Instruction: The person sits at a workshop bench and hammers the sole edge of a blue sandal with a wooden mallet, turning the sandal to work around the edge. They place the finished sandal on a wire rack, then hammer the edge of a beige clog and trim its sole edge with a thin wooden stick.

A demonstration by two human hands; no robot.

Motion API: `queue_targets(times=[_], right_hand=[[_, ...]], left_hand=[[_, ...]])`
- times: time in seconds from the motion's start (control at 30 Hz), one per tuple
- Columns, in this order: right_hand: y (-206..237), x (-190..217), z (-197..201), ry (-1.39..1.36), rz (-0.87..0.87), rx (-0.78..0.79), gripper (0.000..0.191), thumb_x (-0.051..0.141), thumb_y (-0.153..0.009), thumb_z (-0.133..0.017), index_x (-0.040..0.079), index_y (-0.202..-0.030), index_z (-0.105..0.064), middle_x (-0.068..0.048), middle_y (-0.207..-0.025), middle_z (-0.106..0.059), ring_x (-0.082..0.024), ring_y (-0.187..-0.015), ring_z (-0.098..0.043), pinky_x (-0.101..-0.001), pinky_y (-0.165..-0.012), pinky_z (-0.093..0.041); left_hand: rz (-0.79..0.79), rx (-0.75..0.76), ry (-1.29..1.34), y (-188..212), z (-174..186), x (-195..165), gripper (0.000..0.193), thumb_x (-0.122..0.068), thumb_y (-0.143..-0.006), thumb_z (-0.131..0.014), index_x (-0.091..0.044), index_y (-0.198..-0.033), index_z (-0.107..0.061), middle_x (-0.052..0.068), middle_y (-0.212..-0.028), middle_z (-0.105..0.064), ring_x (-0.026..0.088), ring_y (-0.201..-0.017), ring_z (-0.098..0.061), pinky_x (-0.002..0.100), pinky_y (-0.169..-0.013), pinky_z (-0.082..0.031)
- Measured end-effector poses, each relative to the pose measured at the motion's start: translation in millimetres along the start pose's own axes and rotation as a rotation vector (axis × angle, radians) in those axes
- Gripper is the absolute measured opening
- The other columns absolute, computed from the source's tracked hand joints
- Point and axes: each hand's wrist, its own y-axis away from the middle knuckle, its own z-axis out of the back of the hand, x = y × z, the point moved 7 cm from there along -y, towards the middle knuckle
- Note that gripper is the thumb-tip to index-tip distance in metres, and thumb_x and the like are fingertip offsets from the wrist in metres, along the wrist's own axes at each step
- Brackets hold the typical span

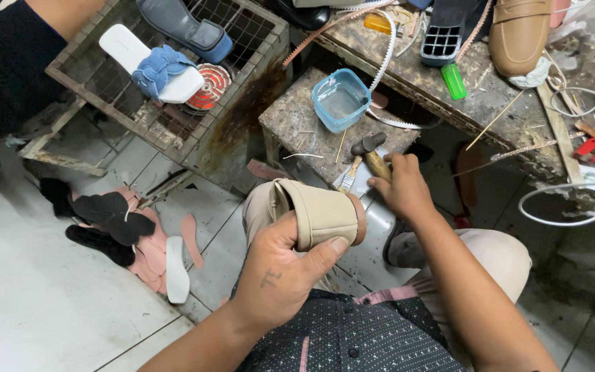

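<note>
Gripping beige shoe (321, 213) in left hand (277, 275), right hand (402, 187) fingers wrapped around hammer (372, 155), blue tub (341, 100) beside

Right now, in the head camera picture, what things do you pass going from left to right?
Black and pink flat sole cutouts on the floor → white sandal with blue braided strap → left hand holding beige shoe upper → right hand gripping wooden-handled hammer → tan leather loafer.
</note>
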Motion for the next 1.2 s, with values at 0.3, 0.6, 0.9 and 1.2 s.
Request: queue_targets(times=[0.3,0.6,0.9,1.2], right_hand=[[27.8,-29.1,10.8,-0.789,-0.241,0.02,0.038,0.027,-0.101,-0.066,0.003,-0.131,-0.063,-0.015,-0.101,-0.059,-0.026,-0.09,-0.056,-0.0409,-0.078,-0.043],[122.5,16.1,51.4,-1.46,-0.225,0.249,0.027,0.008,-0.092,-0.067,-0.004,-0.114,-0.058,-0.015,-0.094,-0.065,-0.022,-0.08,-0.063,-0.033,-0.066,-0.049],[123.2,21.6,58.8,-1.4,-0.108,0.159,0.032,0.002,-0.083,-0.079,0.0,-0.105,-0.056,-0.01,-0.096,-0.063,-0.015,-0.077,-0.061,-0.0285,-0.061,-0.05],[112.3,36.6,41.8,-1.531,-0.071,0.306,0.026,0.01,-0.09,-0.077,0.002,-0.098,-0.053,-0.007,-0.082,-0.06,-0.013,-0.064,-0.056,-0.0281,-0.054,-0.046]], left_hand=[[0.045,0.016,-0.022,-12.5,-3.4,-1.3,0.027,-0.012,-0.101,-0.065,0.001,-0.125,-0.07,0.001,-0.109,-0.073,0.008,-0.102,-0.066,0.026,-0.094,-0.054],[0.031,0.036,-0.029,-24.5,-7.7,6.4,0.02,-0.011,-0.103,-0.065,0.002,-0.116,-0.071,-0.001,-0.104,-0.071,0.007,-0.097,-0.062,0.025,-0.09,-0.053],[0.068,0.065,-0.045,-25.6,-13.0,5.7,0.018,-0.01,-0.102,-0.064,0.002,-0.113,-0.072,-0.001,-0.103,-0.07,0.007,-0.094,-0.06,0.025,-0.087,-0.052],[-0.039,0.134,-0.031,-22.5,-7.9,2.5,0.019,-0.009,-0.108,-0.058,0.002,-0.12,-0.067,0.001,-0.108,-0.067,0.01,-0.1,-0.06,0.027,-0.093,-0.052]])
